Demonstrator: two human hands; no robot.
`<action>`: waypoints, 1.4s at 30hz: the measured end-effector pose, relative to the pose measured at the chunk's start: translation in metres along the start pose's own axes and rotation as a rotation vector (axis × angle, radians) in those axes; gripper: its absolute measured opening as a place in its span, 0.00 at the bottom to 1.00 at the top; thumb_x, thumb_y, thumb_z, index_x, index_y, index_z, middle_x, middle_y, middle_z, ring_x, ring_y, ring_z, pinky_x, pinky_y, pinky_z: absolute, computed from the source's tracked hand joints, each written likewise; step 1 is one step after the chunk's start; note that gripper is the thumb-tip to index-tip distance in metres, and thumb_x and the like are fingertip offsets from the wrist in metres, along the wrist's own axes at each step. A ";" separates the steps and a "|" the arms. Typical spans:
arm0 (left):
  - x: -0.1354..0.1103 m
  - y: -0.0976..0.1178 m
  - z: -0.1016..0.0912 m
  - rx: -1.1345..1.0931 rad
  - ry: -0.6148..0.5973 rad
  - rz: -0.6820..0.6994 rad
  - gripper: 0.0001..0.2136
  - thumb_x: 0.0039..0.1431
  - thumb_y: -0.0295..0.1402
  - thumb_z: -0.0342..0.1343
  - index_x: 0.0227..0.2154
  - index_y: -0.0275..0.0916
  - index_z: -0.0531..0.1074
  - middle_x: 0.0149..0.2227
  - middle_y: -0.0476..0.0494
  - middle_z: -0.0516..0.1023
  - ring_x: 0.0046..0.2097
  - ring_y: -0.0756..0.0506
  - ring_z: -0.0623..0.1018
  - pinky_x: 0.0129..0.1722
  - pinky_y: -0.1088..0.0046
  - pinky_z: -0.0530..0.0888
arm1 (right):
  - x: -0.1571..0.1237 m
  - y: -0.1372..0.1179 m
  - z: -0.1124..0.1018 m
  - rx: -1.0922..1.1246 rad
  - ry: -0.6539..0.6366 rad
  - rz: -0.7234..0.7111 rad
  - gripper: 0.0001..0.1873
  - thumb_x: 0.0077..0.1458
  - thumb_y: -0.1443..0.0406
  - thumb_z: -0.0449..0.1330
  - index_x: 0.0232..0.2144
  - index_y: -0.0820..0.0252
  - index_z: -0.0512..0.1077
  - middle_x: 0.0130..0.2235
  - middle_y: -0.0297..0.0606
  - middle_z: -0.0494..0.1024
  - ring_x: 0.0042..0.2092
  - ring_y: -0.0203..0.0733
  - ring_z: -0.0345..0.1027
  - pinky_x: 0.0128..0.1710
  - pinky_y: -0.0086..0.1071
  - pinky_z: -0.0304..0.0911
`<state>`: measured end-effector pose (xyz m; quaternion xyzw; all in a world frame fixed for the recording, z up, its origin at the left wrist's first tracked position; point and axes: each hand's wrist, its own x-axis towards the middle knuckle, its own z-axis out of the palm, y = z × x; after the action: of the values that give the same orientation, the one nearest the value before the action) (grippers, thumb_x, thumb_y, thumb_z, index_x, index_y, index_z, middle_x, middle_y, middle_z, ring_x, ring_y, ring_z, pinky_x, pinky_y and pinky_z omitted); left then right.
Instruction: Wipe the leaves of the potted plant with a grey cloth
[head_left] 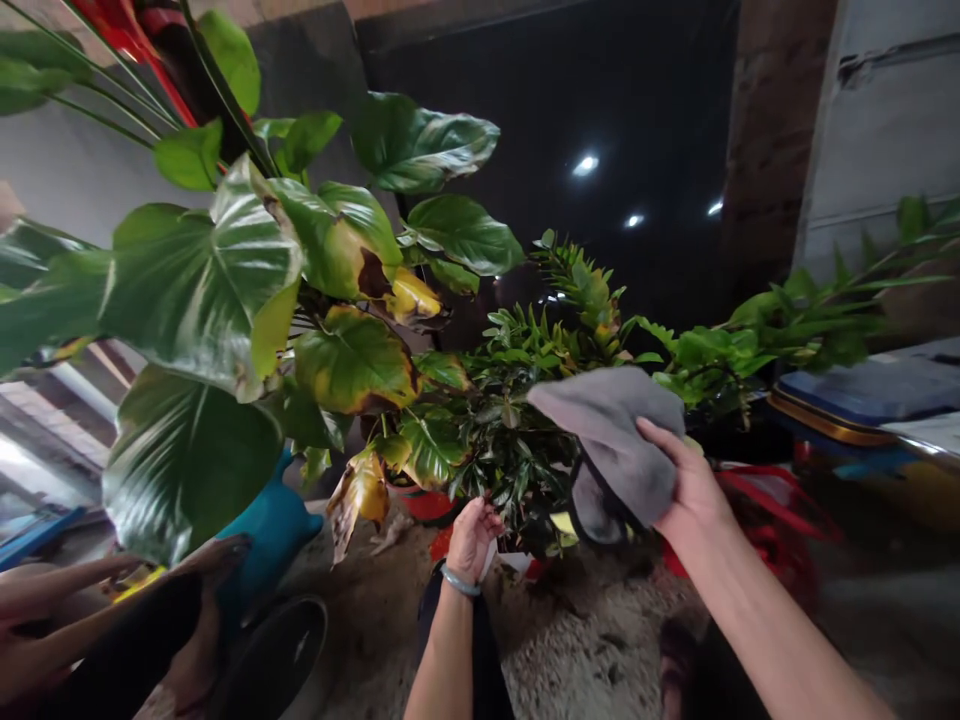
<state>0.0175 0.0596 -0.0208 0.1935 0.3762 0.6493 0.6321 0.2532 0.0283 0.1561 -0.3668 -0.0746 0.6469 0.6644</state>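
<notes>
Here's the right hand point(688, 488), gripping a soft, crumpled grey cloth with dark edging point(630, 435), fingers clamped round its right side. The cloth hangs in front of the dense, dark-green, small-leaved plant point(504, 450), partly covering its right side. And over to the left hand point(471, 540), low at the base of that same plant, fingers curled among the bottom leaves; whether they pinch a leaf, I cannot tell. A pale grey-green bangle point(460, 582) circles that wrist. The two hands are well apart, cloth up on the right, left hand lower down.

Across the left side spreads a large plant with broad, glossy green leaves point(206, 285), several of them yellowed and brown at the edges, and one shrivelled golden-brown leaf point(360, 500) drooping low beside a round red pot point(424, 505). Behind it all, a shiny black panel point(540, 120) throws back bright spots of light. Out on the right, there's a flat blue box with a golden edge point(847, 400), and below it a crumpled red plastic bag point(772, 510). Down at far left, another person's bare arm point(52, 605) reaches in near a smooth teal plastic object point(274, 525).
</notes>
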 end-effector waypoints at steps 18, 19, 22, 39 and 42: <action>0.002 0.000 -0.002 -0.045 -0.037 -0.022 0.13 0.42 0.33 0.73 0.27 0.35 0.75 0.22 0.48 0.78 0.28 0.46 0.81 0.31 0.72 0.76 | 0.004 0.010 0.019 -0.005 -0.034 0.000 0.11 0.37 0.72 0.67 0.27 0.56 0.75 0.24 0.35 0.83 0.35 0.53 0.81 0.41 0.45 0.77; 0.002 0.000 -0.002 -0.034 -0.042 -0.029 0.12 0.43 0.33 0.72 0.27 0.35 0.75 0.22 0.48 0.78 0.28 0.46 0.81 0.31 0.72 0.76 | 0.008 0.019 0.021 -0.027 -0.006 0.046 0.10 0.38 0.72 0.67 0.27 0.56 0.75 0.23 0.34 0.83 0.34 0.51 0.81 0.40 0.43 0.77; 0.001 0.000 -0.003 -0.010 -0.055 -0.048 0.10 0.45 0.32 0.71 0.28 0.36 0.75 0.21 0.49 0.77 0.27 0.46 0.80 0.30 0.72 0.75 | 0.001 0.048 0.001 -0.128 0.140 0.215 0.07 0.42 0.73 0.65 0.25 0.57 0.75 0.20 0.35 0.81 0.26 0.47 0.79 0.36 0.39 0.77; -0.004 0.005 -0.006 0.099 -0.109 -0.055 0.18 0.38 0.40 0.74 0.26 0.36 0.73 0.25 0.44 0.80 0.24 0.47 0.76 0.30 0.68 0.72 | 0.001 0.053 -0.009 -0.091 0.162 0.210 0.07 0.42 0.73 0.65 0.25 0.57 0.76 0.22 0.38 0.82 0.36 0.52 0.81 0.42 0.43 0.77; -0.004 0.004 -0.006 0.103 -0.116 -0.037 0.18 0.37 0.41 0.74 0.23 0.36 0.72 0.24 0.45 0.79 0.23 0.48 0.75 0.29 0.69 0.72 | -0.027 0.063 -0.044 -0.161 0.227 0.415 0.05 0.43 0.71 0.67 0.23 0.57 0.75 0.21 0.40 0.82 0.35 0.54 0.81 0.41 0.45 0.77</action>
<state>0.0105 0.0548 -0.0211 0.2562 0.3755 0.6048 0.6539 0.2232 -0.0198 0.0974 -0.4962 0.0259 0.7161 0.4902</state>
